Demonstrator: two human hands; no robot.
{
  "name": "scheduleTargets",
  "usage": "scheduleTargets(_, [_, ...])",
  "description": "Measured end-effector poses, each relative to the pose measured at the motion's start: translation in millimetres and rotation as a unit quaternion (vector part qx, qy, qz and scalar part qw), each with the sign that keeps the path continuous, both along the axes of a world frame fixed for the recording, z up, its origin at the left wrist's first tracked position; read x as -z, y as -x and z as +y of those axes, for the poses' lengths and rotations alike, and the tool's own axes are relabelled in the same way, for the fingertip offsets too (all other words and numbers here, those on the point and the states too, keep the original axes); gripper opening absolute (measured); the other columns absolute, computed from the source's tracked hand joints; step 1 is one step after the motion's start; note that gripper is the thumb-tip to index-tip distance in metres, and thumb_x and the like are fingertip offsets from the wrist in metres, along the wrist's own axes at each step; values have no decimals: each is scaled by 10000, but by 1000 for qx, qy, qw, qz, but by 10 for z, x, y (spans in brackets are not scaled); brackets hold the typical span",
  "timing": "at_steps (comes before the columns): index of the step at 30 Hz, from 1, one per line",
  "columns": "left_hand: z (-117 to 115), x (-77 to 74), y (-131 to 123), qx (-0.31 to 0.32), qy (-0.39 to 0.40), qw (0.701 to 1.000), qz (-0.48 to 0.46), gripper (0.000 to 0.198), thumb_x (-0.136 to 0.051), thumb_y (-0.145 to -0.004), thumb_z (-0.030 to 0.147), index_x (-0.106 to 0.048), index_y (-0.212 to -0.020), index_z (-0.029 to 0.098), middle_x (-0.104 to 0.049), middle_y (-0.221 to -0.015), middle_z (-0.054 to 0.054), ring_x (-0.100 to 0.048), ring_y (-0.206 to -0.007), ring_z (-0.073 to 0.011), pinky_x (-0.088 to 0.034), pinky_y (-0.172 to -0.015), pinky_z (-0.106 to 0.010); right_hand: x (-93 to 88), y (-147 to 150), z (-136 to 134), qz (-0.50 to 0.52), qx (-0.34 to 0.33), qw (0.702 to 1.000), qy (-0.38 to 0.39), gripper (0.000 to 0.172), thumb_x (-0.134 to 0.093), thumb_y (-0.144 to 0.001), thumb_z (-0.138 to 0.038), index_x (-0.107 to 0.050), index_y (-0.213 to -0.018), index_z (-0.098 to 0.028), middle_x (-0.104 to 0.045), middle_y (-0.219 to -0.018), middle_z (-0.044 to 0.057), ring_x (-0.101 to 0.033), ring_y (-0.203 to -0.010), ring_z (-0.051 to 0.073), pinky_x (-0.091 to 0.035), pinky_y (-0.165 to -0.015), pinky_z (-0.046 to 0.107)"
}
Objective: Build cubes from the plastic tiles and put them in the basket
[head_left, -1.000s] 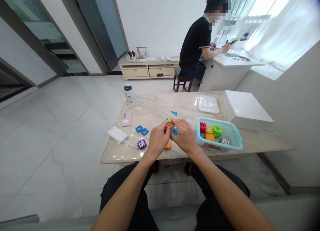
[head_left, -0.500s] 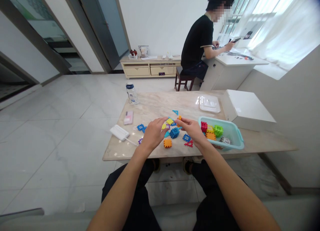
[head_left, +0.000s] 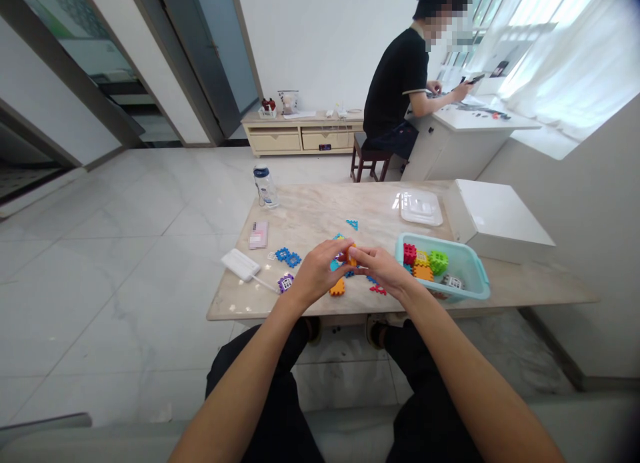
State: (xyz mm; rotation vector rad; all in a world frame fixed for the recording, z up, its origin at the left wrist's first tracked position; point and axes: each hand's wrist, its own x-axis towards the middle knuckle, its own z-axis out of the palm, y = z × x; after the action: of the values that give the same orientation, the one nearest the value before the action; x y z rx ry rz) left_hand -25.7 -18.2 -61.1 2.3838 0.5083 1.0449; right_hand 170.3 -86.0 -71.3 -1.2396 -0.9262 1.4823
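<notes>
My left hand [head_left: 317, 273] and my right hand [head_left: 383, 271] meet above the marble table top [head_left: 305, 213], their fingertips pinching a small orange plastic block [head_left: 351, 257] between them. Just below the hands lies an orange waffle block [head_left: 337, 287]. Blue interlocking pieces [head_left: 287, 256] and a purple block [head_left: 285, 283] sit left of my left hand. A red piece [head_left: 379, 289] lies beneath my right wrist. My hands hide other coloured pieces.
A teal plastic basket [head_left: 443, 266] holding colourful blocks stands right of my right hand. A white power bank [head_left: 241, 264], pink box [head_left: 259, 235], water bottle [head_left: 265, 187], plastic lid [head_left: 421, 207] and white box [head_left: 495, 219] share the table. A seated person [head_left: 395, 76] works at a desk beyond.
My hands have closed together from their separate positions half a second ago, and both now grip the small orange block. The blue block between them is hidden now.
</notes>
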Motion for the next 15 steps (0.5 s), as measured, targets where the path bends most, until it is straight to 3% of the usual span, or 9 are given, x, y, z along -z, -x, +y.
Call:
scheduleTargets(7, [13, 80, -20, -5, -16, 999, -28, 505, -845, -904, 146, -727, -1384, 251, -800, -1310, -117, -772, -1202, -268, -634, -1076, -460, -14, 24, -58, 10, -5, 1000, 1, 613, -854, -779, -776, -856, -1030, -216, -796, -1124, 99, -706, -1112, 253, -526, -875, 314])
scheduleTargets(15, [9, -27, 22, -3, -13, 1000, -23, 453, -854, -914, 224, -743, -1352, 257, -805, -1266, -107, -768, -1172, -260, -635, -1051, -443, -49, 32, -60, 26, -18, 999, 6, 617, -867, -761, -779, -848, -989, -206, -795, -1061, 98, -722, -1056, 247, -512, -879, 319])
